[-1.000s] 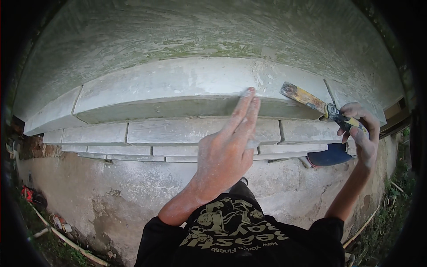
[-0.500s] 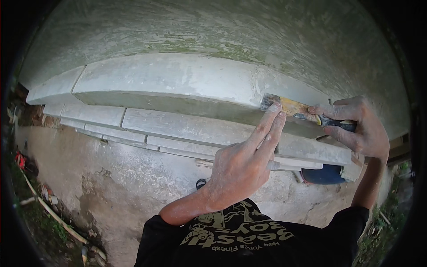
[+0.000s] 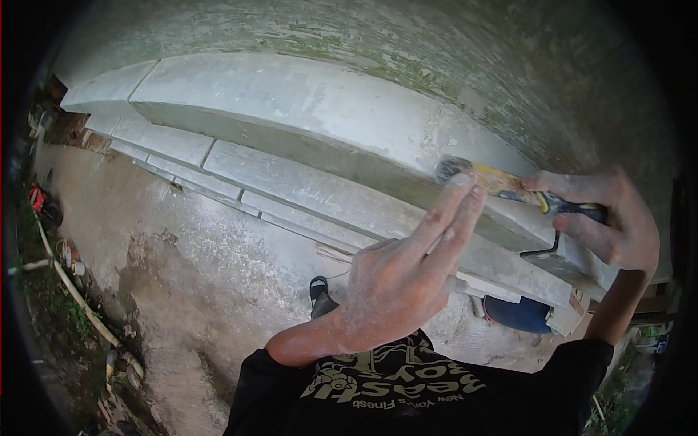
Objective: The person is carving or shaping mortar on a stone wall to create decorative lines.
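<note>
My right hand (image 3: 622, 218) grips the black handle of a putty knife (image 3: 509, 183), with thumb and fingers on either side. Its yellowish, plaster-smeared blade points left. The dark blade end lies at the front edge of a long pale plastered ledge (image 3: 313, 109). My left hand (image 3: 403, 280) reaches up from below, its first two fingers stretched out side by side with their tips against the blade. Dusty white residue covers both hands. A grey stub shows beside the left palm; whether it is the thumb or a held thing, I cannot tell.
A rough greenish-grey wall (image 3: 349, 33) rises behind the ledge. Lower pale ledges (image 3: 291, 192) step down below it toward a stained concrete floor (image 3: 211, 291). A dark blue rounded container (image 3: 518, 314) stands low at right. Pipes (image 3: 83, 298) and plants line the far left.
My view has tilted, so the ledges slope down more to the right. Both hands and the putty knife appear slightly lower and farther right; the grip stays the same.
</note>
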`<state>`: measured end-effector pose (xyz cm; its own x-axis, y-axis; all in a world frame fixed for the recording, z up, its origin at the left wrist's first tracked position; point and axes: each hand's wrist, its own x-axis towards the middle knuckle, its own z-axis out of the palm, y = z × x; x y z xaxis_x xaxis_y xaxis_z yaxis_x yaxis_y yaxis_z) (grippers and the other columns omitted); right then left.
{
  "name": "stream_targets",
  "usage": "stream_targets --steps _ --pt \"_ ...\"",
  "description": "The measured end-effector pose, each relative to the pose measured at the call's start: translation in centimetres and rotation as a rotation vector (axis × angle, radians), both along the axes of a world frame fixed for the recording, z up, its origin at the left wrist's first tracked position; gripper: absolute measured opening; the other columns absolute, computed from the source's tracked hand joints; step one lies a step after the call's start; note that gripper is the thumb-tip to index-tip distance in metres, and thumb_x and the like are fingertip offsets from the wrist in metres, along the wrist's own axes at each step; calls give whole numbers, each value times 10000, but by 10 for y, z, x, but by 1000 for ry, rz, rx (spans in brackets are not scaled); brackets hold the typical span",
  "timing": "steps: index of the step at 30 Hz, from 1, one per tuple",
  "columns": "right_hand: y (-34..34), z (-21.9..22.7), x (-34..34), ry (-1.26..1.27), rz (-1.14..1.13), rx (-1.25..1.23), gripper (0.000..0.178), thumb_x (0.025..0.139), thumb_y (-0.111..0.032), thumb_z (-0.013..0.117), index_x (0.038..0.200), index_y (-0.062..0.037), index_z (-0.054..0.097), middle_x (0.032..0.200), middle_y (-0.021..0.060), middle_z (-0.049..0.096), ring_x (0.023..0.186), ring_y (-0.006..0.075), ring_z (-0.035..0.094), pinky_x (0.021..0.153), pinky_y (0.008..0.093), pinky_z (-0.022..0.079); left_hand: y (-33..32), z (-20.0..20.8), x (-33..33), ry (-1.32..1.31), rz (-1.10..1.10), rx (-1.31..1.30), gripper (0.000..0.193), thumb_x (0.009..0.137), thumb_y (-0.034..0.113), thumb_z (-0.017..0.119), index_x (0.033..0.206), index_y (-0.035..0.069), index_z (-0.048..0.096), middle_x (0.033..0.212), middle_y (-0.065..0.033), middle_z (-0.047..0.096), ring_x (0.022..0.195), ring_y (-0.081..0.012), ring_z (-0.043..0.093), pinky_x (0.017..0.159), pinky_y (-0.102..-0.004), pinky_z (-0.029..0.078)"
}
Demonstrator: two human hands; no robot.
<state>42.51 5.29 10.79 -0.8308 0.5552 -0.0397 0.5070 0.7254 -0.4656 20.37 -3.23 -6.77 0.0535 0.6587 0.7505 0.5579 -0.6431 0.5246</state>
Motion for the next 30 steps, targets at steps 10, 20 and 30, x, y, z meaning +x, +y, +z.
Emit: stream_targets --steps 10,20,30 --pt "6 -1 -14 226 282 110 418 889 18 647 1306 49 631 908 221 749 646 139 706 499 227 488 -10 11 11 -16 48 -126 503 881 6 686 1377 63 625 1426 -179 598 907 -150 758 529 -183 567" --pt "8 5 6 -92 25 -71 410 893 -37 645 1298 28 655 911 191 755 573 130 651 477 247 486 -9 11 10 -3 111 -155 509 898 41 687 1400 65 603 1410 -173 611 901 -142 760 508 -170 555" --pt "1 -3 -10 9 -80 -83 426 871 5 635 1295 28 660 786 192 732 518 131 580 511 273 439 -11 18 1 -22 135 -202 511 895 50 689 1399 78 610 1428 -150 603 914 -151 757 536 -196 575"
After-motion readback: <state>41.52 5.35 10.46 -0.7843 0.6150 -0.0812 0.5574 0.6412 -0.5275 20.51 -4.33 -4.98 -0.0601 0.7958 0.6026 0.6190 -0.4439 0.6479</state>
